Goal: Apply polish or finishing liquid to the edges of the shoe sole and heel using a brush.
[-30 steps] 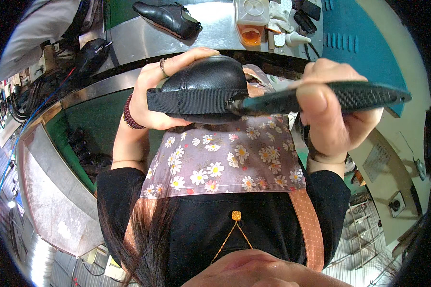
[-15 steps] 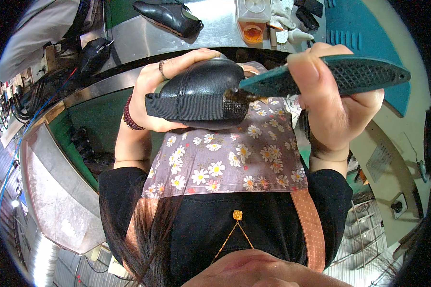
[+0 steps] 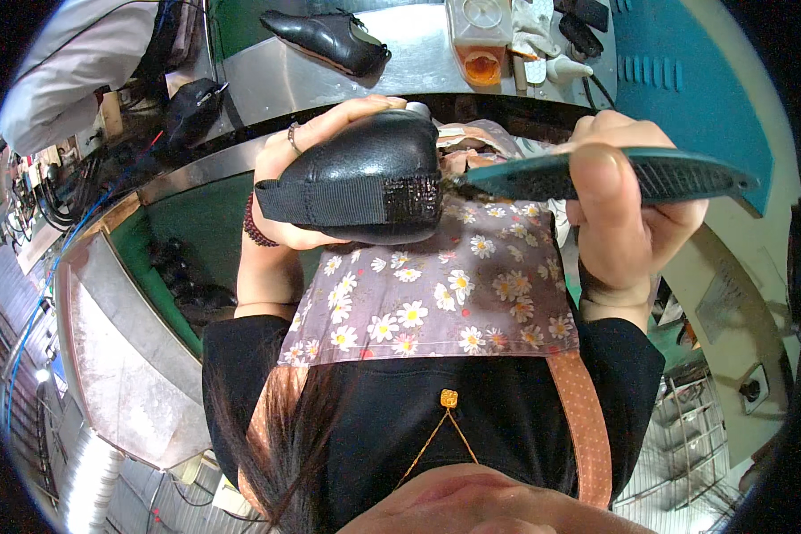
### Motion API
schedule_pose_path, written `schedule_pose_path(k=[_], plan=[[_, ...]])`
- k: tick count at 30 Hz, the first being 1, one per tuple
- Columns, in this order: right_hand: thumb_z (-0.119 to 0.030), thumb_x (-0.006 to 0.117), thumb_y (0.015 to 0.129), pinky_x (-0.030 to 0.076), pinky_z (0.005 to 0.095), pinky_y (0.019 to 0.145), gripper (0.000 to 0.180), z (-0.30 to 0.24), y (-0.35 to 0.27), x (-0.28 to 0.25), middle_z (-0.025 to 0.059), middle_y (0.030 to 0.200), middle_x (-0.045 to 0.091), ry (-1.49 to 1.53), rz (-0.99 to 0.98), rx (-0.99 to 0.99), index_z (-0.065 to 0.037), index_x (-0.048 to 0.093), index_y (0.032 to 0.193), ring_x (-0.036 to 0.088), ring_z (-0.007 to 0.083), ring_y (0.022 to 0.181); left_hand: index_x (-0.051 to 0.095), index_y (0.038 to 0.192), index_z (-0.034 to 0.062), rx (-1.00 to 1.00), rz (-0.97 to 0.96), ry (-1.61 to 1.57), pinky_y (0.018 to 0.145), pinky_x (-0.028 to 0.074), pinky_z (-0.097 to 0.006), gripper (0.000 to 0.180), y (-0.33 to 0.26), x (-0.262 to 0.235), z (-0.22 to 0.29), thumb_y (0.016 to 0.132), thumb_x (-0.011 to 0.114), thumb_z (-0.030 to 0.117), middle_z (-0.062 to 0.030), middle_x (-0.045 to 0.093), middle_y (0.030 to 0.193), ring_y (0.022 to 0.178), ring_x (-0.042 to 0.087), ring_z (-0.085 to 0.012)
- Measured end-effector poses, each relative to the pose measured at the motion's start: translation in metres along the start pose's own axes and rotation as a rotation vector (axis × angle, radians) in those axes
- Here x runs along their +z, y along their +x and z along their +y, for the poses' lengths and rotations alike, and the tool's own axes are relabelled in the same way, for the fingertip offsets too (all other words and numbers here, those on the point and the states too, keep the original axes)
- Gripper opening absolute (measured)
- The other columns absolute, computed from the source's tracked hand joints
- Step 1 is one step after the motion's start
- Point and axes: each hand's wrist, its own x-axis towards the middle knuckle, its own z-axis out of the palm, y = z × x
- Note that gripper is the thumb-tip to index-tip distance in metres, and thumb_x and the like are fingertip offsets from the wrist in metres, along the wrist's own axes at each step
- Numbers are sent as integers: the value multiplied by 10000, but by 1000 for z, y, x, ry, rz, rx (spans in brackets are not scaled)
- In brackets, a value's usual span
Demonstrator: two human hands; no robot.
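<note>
In my left hand [image 3: 278, 158] is a black leather shoe [image 3: 360, 151], rounded end toward me, gripped from its left and far side. A ribbed black fabric band [image 3: 325, 203] runs across it, and the band's right part looks dark, wet and shiny. My right hand [image 3: 627, 200] is closed around a teal plastic brush [image 3: 529, 176] with a textured handle. Its brownish tip points left, just right of the shoe and apparently apart from it. My right thumb presses on the near side of the handle.
On the metal bench beyond lie another black lace-up shoe [image 3: 329, 43], a clear container [image 3: 481, 27] with an orange-filled opening [image 3: 482, 69] and a white nozzle bottle [image 3: 568, 69]. A teal machine panel [image 3: 685, 98] stands right. A grey-topped surface [image 3: 120, 347] is at left.
The brush tip has come off the band and sits slightly to the shoe's right. The wet patch on the band is wider. The shoe has shifted a little left.
</note>
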Motion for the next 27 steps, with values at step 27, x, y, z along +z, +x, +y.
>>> schedule_pose_path(k=[27], plan=[[-69,724,772,379,271,565,124,-9,1,-6,60,701,581,-22,-86,37,9,629,791,494,149,608,529,1210,-88,76,-47,71,892,469,-334,779,5,1,-1,641,766,388,-209,626,1133,1017,642,-302]])
